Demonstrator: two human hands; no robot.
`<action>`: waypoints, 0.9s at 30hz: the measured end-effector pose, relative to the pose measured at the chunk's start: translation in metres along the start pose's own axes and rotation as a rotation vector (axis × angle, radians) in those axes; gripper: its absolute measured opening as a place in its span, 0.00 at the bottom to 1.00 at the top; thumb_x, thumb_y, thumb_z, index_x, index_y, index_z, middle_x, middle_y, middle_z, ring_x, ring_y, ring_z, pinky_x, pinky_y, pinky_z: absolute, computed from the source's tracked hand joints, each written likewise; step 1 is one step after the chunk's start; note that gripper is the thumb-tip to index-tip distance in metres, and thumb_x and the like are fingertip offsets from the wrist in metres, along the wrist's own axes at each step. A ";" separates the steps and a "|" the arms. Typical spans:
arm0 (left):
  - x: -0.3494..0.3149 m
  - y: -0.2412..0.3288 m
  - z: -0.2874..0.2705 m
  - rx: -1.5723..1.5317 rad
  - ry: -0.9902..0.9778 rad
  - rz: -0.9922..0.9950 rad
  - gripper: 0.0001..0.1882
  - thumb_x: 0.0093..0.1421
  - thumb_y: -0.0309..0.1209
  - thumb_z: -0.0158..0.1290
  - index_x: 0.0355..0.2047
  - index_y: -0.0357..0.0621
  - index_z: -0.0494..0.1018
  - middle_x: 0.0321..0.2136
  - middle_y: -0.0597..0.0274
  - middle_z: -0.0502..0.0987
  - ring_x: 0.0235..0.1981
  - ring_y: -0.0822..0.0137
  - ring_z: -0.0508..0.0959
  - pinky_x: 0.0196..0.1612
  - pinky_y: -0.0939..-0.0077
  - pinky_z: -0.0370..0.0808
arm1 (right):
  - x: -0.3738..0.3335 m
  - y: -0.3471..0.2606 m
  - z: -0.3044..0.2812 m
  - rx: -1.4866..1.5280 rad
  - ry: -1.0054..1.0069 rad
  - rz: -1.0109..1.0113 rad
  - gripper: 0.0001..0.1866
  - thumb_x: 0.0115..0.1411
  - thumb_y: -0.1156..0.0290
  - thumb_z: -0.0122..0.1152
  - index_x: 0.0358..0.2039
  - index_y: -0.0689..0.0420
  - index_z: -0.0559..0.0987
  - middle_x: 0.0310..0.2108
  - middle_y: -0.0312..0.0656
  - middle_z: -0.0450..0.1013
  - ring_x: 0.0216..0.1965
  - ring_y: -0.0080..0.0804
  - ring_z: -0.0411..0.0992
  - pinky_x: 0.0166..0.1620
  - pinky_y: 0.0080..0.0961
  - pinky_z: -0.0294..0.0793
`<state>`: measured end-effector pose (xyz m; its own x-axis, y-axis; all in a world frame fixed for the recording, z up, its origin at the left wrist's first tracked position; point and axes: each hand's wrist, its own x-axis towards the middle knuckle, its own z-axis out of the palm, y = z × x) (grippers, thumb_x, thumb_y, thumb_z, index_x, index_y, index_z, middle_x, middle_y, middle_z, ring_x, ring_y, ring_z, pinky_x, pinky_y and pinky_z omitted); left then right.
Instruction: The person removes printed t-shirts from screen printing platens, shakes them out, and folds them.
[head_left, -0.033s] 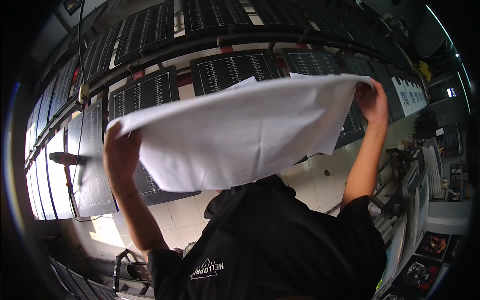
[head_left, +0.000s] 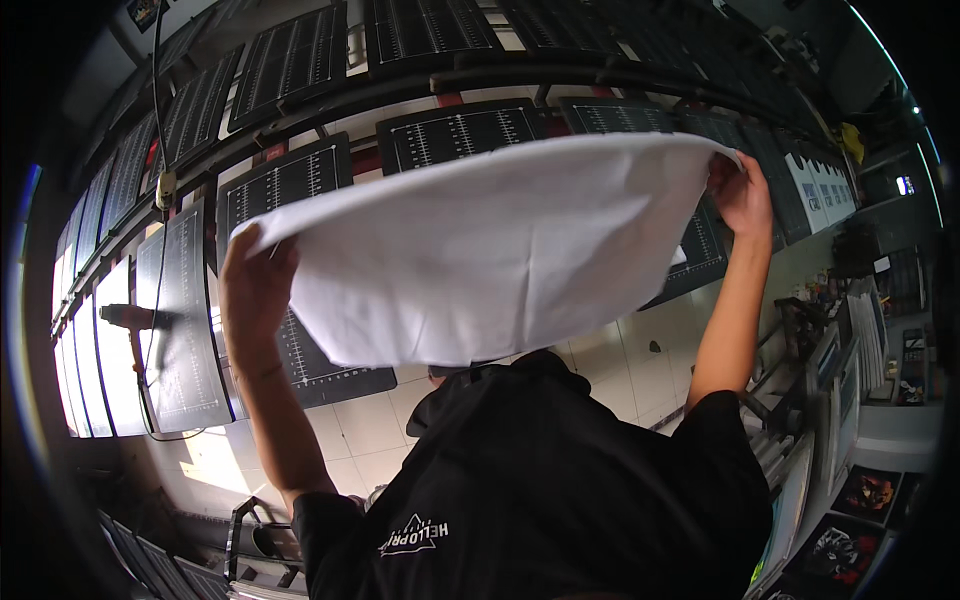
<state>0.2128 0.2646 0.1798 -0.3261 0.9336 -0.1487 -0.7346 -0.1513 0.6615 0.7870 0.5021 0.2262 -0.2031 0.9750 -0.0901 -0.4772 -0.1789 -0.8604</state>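
Note:
A white cloth (head_left: 500,250) is stretched out in the air between my two hands, its far edge bowed upward and its near edge hanging toward me. My left hand (head_left: 258,300) grips its left corner, fingers closed on the fabric. At the opposite end my right hand (head_left: 743,200) pinches the right corner between thumb and fingers. Below the cloth lie black boards with white ruled scales; one board (head_left: 345,385) shows past its lower left edge, another (head_left: 460,132) beyond its far edge. The cloth hides much of the boards beneath it. Whether it is a garment I cannot tell.
More ruled black boards (head_left: 285,65) stand in rows on a dark rail frame (head_left: 560,77). To the left, a gun-shaped tool (head_left: 128,317) with a cord rests on a board. Framed panels (head_left: 845,380) lean at right, near dark printed pictures (head_left: 840,545). Tiled floor (head_left: 610,365) shows below.
The cloth's far edge has risen and bowed more, and its near edge has lifted slightly. My left hand has shifted a little to the right; my right hand has barely moved.

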 end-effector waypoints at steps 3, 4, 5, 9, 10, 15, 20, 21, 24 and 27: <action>0.037 -0.032 0.055 0.070 -0.053 -0.027 0.09 0.60 0.31 0.49 0.38 0.39 0.71 0.37 0.53 0.77 0.39 0.58 0.79 0.38 0.70 0.78 | 0.053 -0.028 -0.053 -0.060 0.018 -0.064 0.11 0.57 0.67 0.55 0.36 0.59 0.74 0.32 0.41 0.74 0.36 0.30 0.72 0.36 0.24 0.70; 0.044 -0.040 0.069 0.113 -0.084 -0.010 0.10 0.60 0.31 0.49 0.39 0.38 0.71 0.37 0.53 0.77 0.39 0.57 0.78 0.38 0.70 0.78 | 0.067 -0.042 -0.065 -0.066 0.022 -0.111 0.11 0.57 0.67 0.55 0.36 0.59 0.74 0.32 0.41 0.73 0.36 0.30 0.72 0.36 0.24 0.70; 0.042 -0.046 0.085 0.131 -0.086 0.051 0.10 0.60 0.31 0.49 0.39 0.38 0.71 0.37 0.53 0.77 0.39 0.58 0.78 0.38 0.70 0.78 | 0.076 -0.052 -0.073 -0.070 0.029 -0.150 0.11 0.56 0.67 0.55 0.37 0.59 0.74 0.32 0.41 0.73 0.36 0.30 0.72 0.36 0.24 0.70; 0.016 -0.070 0.125 0.241 -0.029 0.142 0.11 0.61 0.33 0.47 0.41 0.40 0.70 0.39 0.56 0.76 0.38 0.62 0.78 0.40 0.70 0.77 | 0.065 -0.099 -0.106 -0.123 -0.003 -0.139 0.11 0.56 0.66 0.58 0.37 0.58 0.74 0.32 0.39 0.73 0.34 0.29 0.72 0.34 0.24 0.70; 0.007 -0.083 0.124 0.258 0.039 0.144 0.12 0.61 0.33 0.48 0.41 0.40 0.69 0.39 0.56 0.76 0.38 0.63 0.78 0.41 0.70 0.77 | 0.057 -0.099 -0.116 -0.138 0.048 -0.137 0.11 0.56 0.66 0.58 0.37 0.58 0.74 0.32 0.38 0.73 0.33 0.28 0.72 0.34 0.23 0.70; -0.053 -0.191 0.079 0.431 0.313 0.204 0.18 0.60 0.30 0.50 0.48 0.33 0.67 0.46 0.56 0.72 0.48 0.67 0.71 0.50 0.74 0.68 | 0.030 -0.021 -0.212 -0.195 0.175 0.097 0.09 0.56 0.67 0.57 0.35 0.56 0.75 0.29 0.35 0.74 0.26 0.23 0.70 0.29 0.20 0.70; -0.057 -0.240 0.086 0.267 0.260 0.068 0.17 0.60 0.33 0.50 0.46 0.36 0.68 0.44 0.53 0.73 0.49 0.63 0.71 0.50 0.65 0.68 | 0.021 0.027 -0.252 -0.114 0.239 0.140 0.08 0.55 0.68 0.57 0.35 0.55 0.75 0.29 0.34 0.72 0.29 0.25 0.71 0.31 0.23 0.72; -0.053 -0.227 0.090 0.297 0.294 0.094 0.15 0.60 0.34 0.49 0.44 0.37 0.69 0.42 0.54 0.74 0.47 0.63 0.72 0.50 0.64 0.69 | 0.027 0.013 -0.236 -0.099 0.230 0.072 0.08 0.56 0.68 0.57 0.35 0.55 0.75 0.30 0.34 0.72 0.32 0.25 0.71 0.35 0.24 0.72; -0.032 -0.178 0.118 0.279 0.298 0.227 0.15 0.60 0.38 0.49 0.41 0.41 0.66 0.43 0.52 0.70 0.50 0.57 0.69 0.57 0.53 0.65 | 0.043 -0.046 -0.196 -0.031 0.007 -0.092 0.10 0.57 0.66 0.56 0.36 0.58 0.75 0.33 0.38 0.74 0.36 0.27 0.72 0.40 0.26 0.72; -0.010 -0.146 0.147 0.263 0.252 0.319 0.14 0.60 0.37 0.49 0.41 0.41 0.67 0.42 0.53 0.71 0.50 0.57 0.70 0.57 0.47 0.64 | 0.076 -0.072 -0.172 0.017 0.017 -0.158 0.10 0.57 0.66 0.56 0.34 0.58 0.75 0.33 0.40 0.75 0.37 0.29 0.73 0.41 0.27 0.73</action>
<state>0.4105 0.3246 0.1928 -0.6685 0.7414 -0.0596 -0.4097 -0.3002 0.8614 0.9533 0.6120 0.1952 -0.1096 0.9933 0.0368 -0.5169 -0.0253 -0.8557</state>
